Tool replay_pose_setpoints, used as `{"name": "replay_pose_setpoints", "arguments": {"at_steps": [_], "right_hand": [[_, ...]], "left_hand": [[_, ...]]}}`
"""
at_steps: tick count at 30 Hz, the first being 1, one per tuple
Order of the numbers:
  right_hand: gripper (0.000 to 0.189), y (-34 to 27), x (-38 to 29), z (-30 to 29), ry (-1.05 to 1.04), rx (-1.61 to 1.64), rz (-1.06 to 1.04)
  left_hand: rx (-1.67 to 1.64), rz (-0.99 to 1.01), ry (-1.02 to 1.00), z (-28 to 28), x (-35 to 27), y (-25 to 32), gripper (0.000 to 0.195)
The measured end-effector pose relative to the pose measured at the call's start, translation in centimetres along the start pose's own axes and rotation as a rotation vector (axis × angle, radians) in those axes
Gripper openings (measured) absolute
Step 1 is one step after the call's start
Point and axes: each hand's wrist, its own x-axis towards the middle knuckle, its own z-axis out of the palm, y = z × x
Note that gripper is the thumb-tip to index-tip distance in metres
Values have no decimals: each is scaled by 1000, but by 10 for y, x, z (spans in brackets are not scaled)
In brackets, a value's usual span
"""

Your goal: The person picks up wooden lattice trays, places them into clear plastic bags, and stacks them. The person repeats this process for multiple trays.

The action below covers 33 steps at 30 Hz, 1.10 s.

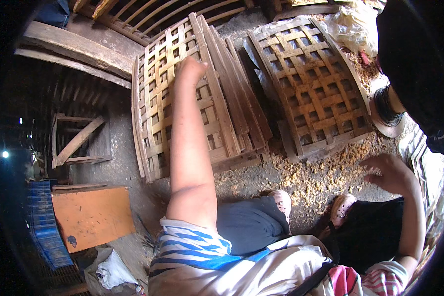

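Observation:
My left arm reaches forward, and my left hand [190, 70] is at a woven bamboo lattice rack [157, 96] with a wooden frame. The fingers are curled and mostly hidden behind the hand, so whether they grip a slat cannot be told. This rack lies on top of a stack of similar wooden-framed racks [236, 88]. To its right is a second lattice rack [307, 85], with crumbs stuck to its slats and plastic sheeting beneath. My right hand [388, 174] hovers near that rack's lower right corner, holding nothing, fingers loosely bent and apart.
Yellowish crumbs [314, 181] are scattered on the floor around my pink clogs [281, 203]. A dark-clothed person [418, 66] is close on the right. Clear plastic sheeting [355, 27] lies at the upper right. An orange board [94, 214] and a blue crate [46, 222] stand left.

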Motion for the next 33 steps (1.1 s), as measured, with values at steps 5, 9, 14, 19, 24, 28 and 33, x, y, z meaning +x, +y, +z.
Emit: {"name": "replay_pose_setpoints", "arguments": {"at_steps": [5, 9, 14, 19, 24, 28, 33], "right_hand": [[51, -4, -26, 5, 13, -193, -12], [52, 5, -28, 2, 39, -205, 30], [50, 14, -18, 10, 46, -196, -66], [49, -2, -15, 4, 16, -190, -105], [48, -9, -22, -2, 24, -228, 12], [48, -1, -30, -1, 81, -219, 11], [48, -2, -34, -5, 102, -230, -6]], "left_hand": [[-17, 52, -106, 0, 16, -22, 41], [-252, 71, -29, 2, 2, -17, 52], [39, -16, 85, 25, -19, 15, 91], [-5, -90, 97, 29, -6, 14, 101], [125, -61, 148, 32, 0, 24, 87], [240, 15, 446, 31, -14, 31, 74], [-105, -53, 147, -18, -1, 8, 54]]}}
